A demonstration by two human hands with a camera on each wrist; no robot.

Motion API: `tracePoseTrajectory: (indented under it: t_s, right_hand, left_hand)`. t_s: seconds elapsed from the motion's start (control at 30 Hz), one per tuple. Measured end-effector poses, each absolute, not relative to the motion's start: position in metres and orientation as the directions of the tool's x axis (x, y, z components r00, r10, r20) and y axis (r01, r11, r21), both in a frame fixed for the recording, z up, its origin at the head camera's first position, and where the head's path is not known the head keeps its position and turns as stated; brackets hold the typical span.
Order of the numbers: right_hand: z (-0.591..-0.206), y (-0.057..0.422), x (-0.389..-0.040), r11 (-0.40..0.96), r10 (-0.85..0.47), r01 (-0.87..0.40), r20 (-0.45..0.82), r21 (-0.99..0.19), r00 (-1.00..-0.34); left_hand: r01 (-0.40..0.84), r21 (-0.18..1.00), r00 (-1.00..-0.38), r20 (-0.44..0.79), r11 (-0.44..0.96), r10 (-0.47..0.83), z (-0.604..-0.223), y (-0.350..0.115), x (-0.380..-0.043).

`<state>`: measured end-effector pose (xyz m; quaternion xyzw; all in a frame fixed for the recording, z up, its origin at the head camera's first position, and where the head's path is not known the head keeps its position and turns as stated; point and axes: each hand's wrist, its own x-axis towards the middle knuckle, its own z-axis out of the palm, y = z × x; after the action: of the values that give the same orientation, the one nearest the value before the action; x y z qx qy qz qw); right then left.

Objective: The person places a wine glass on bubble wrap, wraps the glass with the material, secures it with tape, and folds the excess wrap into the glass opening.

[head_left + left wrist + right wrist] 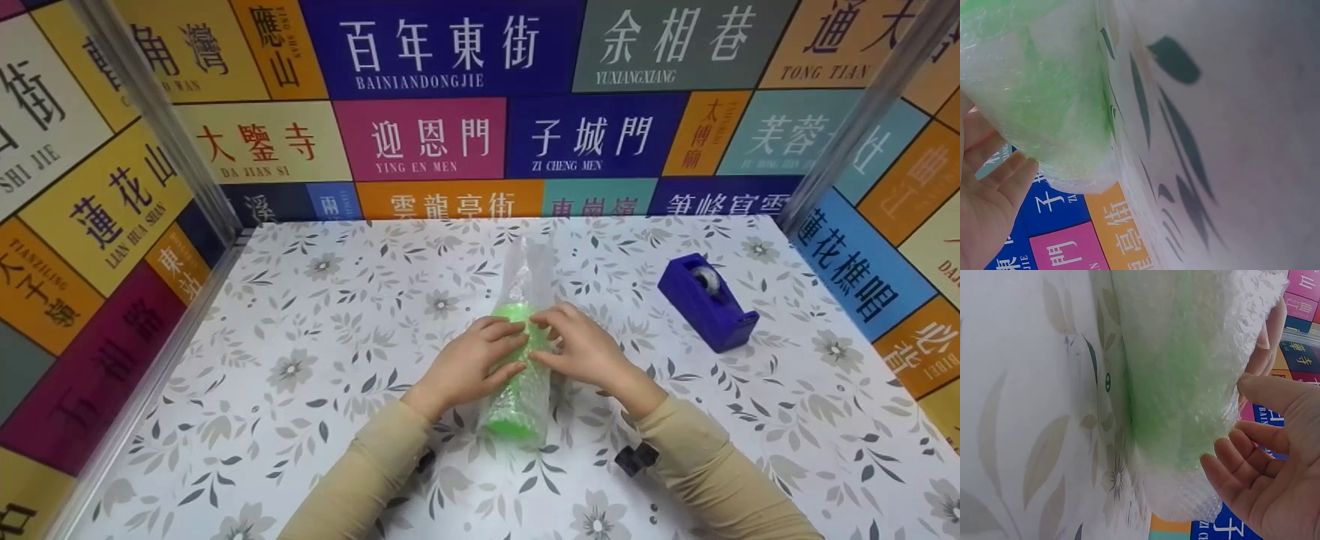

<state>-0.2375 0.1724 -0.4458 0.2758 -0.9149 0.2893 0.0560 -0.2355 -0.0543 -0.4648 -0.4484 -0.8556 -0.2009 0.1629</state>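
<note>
A bright green cylinder lies lengthwise before me inside clear bubble wrap. The wrap reaches past the cylinder's far end as a loose, narrowing sleeve. From the left, my left hand rests on the wrapped cylinder, its fingers lying loosely over the top. My right hand touches the wrap from the other side, thumb and fingertips against the plastic. In the right wrist view, the fingers are slightly bent at the wrap's surface. The left wrist view has fingertips along the wrap's side.
A blue tape dispenser with a roll of tape stands to the right, beyond my right hand. The table has a white floral cover. Colourful panels with Chinese lettering enclose its back and sides.
</note>
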Motion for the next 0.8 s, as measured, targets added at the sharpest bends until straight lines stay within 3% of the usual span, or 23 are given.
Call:
tracePoseTrajectory:
  t_s: [0.8]
  right_hand:
    - [-0.451, 0.247, -0.234, 0.618, -0.325, -0.41, 0.257, -0.671, -0.91]
  left_hand:
    - [0.798, 0.24, -0.6, 0.401, 0.553, 0.692, -0.464, -0.053, -0.233]
